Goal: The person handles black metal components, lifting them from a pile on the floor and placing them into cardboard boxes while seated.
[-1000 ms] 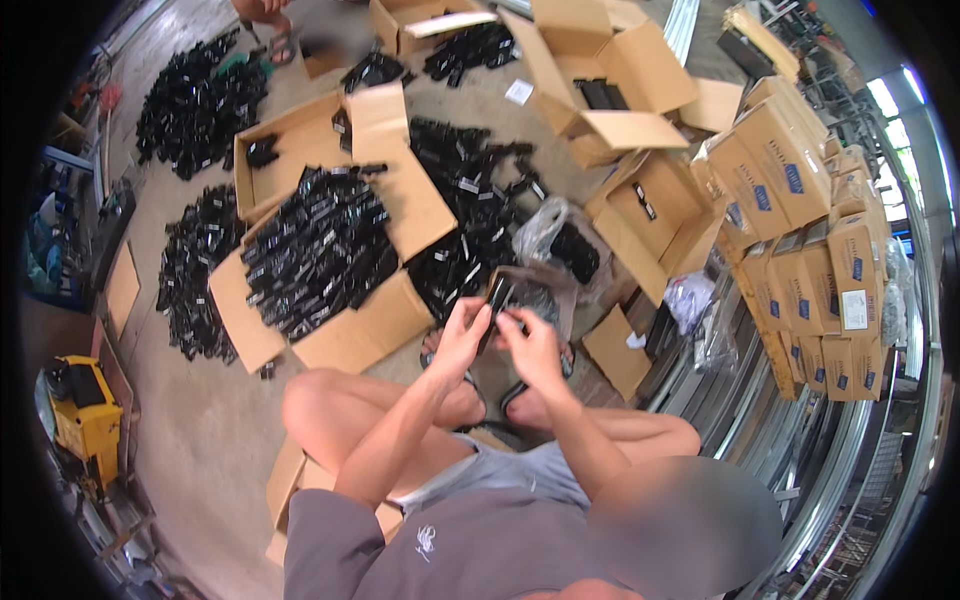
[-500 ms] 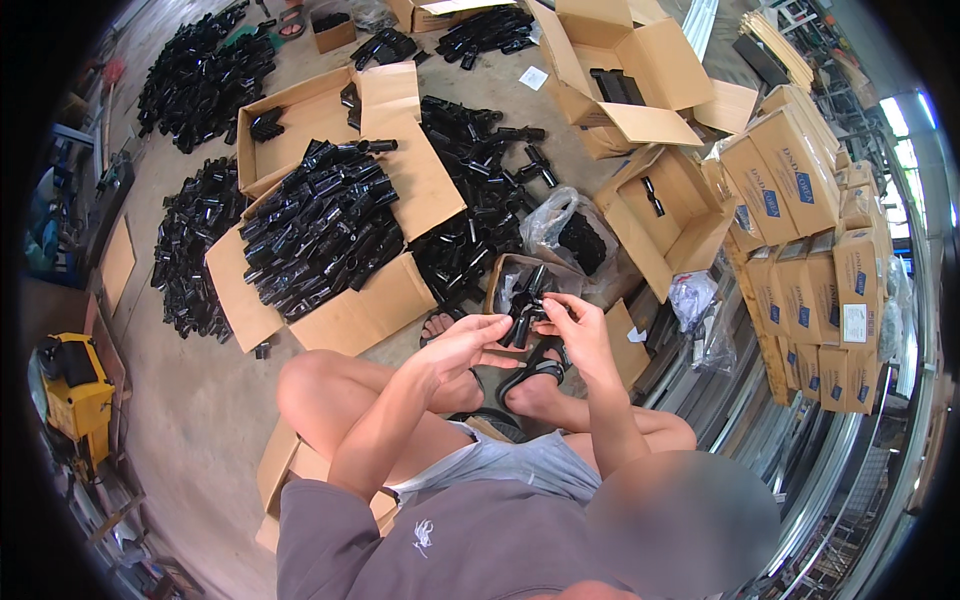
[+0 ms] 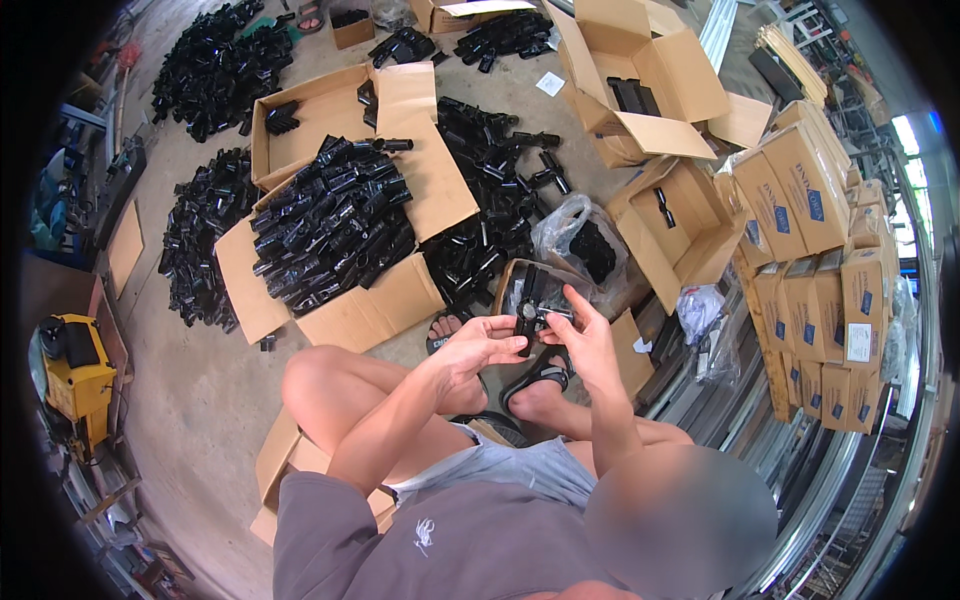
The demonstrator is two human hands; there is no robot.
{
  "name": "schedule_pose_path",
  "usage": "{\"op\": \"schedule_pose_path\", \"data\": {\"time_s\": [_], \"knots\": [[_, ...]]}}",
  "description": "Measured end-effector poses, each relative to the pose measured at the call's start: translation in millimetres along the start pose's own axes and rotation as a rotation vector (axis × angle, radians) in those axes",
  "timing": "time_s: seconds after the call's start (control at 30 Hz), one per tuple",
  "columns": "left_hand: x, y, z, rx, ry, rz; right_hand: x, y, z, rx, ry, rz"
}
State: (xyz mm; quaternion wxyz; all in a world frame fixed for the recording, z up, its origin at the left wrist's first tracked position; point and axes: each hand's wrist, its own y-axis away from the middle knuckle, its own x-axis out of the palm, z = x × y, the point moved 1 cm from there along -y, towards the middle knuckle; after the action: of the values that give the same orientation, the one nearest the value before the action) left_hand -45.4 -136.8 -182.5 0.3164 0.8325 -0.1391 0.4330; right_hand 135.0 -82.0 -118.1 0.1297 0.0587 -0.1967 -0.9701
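Observation:
In front of my knees, both hands hold a glossy black tubular fitting [image 3: 527,318] with a side branch. My left hand [image 3: 478,345] is closed on its left side, thumb and fingers near the lower end. Thumb and fingertips of my right hand [image 3: 583,328] pinch at the side branch, where a small pale or shiny spot shows; I cannot make out whether that is a separate piece. Just beyond the fitting stands a small open carton [image 3: 506,283], its contents mostly hidden. Beside it lies a clear plastic bag [image 3: 560,232] of small black parts.
A large open carton [image 3: 340,325] is heaped with black fittings [image 3: 335,220]. Further piles lie on the floor left [image 3: 205,240] and far left [image 3: 220,70]. At right are an open carton with one black piece [image 3: 665,208], stacked closed cartons [image 3: 800,200] and long metal profiles [image 3: 800,450].
The fitting has turned more upright between my hands. My right fingers have shifted, with the index finger now raised and extended. The whole view has moved slightly.

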Motion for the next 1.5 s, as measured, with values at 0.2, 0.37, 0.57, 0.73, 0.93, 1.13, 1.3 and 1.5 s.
{"op": "schedule_pose_path", "data": {"time_s": [0.2,0.37,0.57,0.73,0.93,1.13,1.3,1.5], "knots": [[1.7,-0.7,3.2,-0.029,-0.106,-0.088,2.4,4.4,-9.7,-0.026,-0.013,-0.027],[6.2,5.0,2.0,0.033,-0.169,-0.152,7.5,5.5,-5.2,0.001,0.015,-0.030],[9.4,5.0,-6.6,0.039,-0.278,-0.252,1.8,-7.3,-22.5,0.018,0.019,0.033],[-11.7,-1.8,4.7,0.206,-0.551,-0.421,-37.5,-78.0,-56.7,0.083,0.164,-0.271],[-0.4,-0.5,-6.5,0.318,-1.420,-0.622,-130.9,-192.8,-130.9,0.032,0.774,-0.529],[-3.9,-11.8,-4.9,0.161,-1.490,-0.568,-135.9,-246.8,-151.8,0.091,0.969,-0.580],[-5.6,-18.4,-3.7,0.149,-1.401,-0.549,-114.2,-258.9,-146.5,0.060,1.069,-0.599],[-2.6,-22.7,-6.2,0.228,-1.379,-0.537,-107.3,-269.7,-167.0,0.039,0.852,-0.689]]}}
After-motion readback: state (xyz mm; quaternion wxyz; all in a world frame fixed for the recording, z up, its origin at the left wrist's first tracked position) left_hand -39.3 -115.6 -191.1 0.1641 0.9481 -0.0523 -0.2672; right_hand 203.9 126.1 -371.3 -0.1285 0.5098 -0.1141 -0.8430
